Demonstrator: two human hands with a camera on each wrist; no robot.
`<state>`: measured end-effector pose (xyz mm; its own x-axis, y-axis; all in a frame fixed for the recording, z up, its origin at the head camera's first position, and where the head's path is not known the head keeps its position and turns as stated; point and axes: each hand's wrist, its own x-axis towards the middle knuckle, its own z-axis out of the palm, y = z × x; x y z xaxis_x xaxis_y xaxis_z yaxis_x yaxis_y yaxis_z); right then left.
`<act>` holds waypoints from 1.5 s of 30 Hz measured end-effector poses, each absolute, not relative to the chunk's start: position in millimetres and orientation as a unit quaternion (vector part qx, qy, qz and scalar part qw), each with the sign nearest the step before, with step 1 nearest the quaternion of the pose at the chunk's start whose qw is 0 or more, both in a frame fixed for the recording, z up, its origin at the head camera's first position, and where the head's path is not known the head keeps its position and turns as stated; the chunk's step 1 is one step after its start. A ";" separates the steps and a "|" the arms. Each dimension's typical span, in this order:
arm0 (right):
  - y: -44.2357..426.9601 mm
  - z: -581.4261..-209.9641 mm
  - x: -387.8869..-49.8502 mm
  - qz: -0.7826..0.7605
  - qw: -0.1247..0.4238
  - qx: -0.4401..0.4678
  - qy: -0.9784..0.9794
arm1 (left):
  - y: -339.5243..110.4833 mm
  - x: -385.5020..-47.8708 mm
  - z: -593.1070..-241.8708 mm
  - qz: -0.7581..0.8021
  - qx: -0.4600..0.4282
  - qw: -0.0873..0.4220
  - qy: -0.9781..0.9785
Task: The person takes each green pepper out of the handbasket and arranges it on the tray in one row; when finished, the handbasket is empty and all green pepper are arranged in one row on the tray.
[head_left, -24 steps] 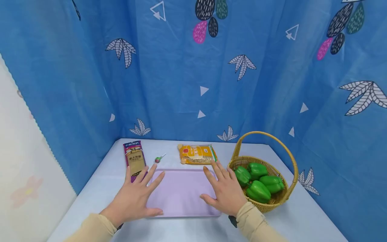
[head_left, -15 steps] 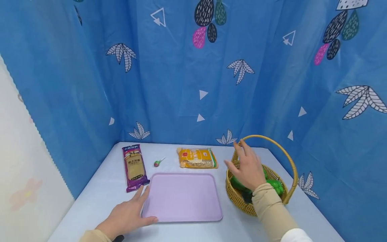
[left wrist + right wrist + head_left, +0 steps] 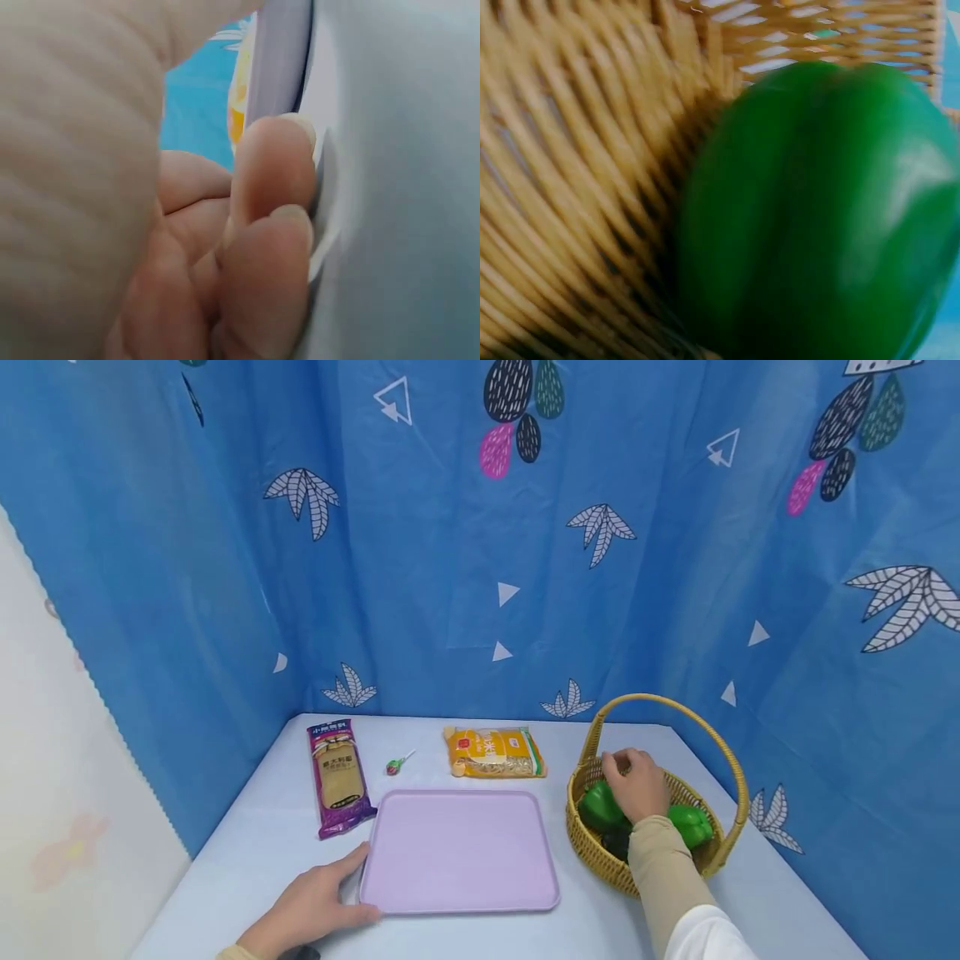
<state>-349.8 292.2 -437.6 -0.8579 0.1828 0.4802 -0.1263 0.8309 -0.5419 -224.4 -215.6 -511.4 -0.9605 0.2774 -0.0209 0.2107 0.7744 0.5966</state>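
Observation:
My right hand (image 3: 639, 785) is inside the wicker basket (image 3: 596, 860), its fingers bent down over the back of it; whether they hold a pepper is hidden. Green bell peppers (image 3: 598, 807) show on both sides of that hand. In the right wrist view one bell pepper (image 3: 817, 217) fills much of the picture beside the woven wall, with no fingers visible. Beside the lilac tray (image 3: 459, 852) rests my left hand (image 3: 311, 900), thumb by its near left corner and fingers along its left edge. Up close, bent fingertips (image 3: 270, 172) lie against the tray's side.
Behind the tray lie a purple pasta packet (image 3: 339, 777), a small lollipop (image 3: 394, 767) and an orange noodle bag (image 3: 495, 752). The basket's tall handle (image 3: 705, 722) arches over its opening. A blue curtain (image 3: 450, 543) encloses the white table (image 3: 247, 843).
My right hand has gone from above the tray to the right and down into the basket. The left hand has lowered to the tray's left edge. Tray and packets stay put.

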 end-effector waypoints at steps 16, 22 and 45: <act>282.3 -452.9 -358.0 0.244 0.074 -0.012 -0.967 | -229.6 -226.2 -507.0 0.338 0.125 0.063 0.931; 283.8 -447.8 -359.0 0.291 0.069 -0.017 -0.954 | -224.8 -225.3 -505.2 0.337 0.117 0.057 0.932; 290.8 -453.1 -350.9 0.278 0.051 -0.008 -0.959 | -219.0 -223.6 -511.7 0.354 0.139 0.063 0.923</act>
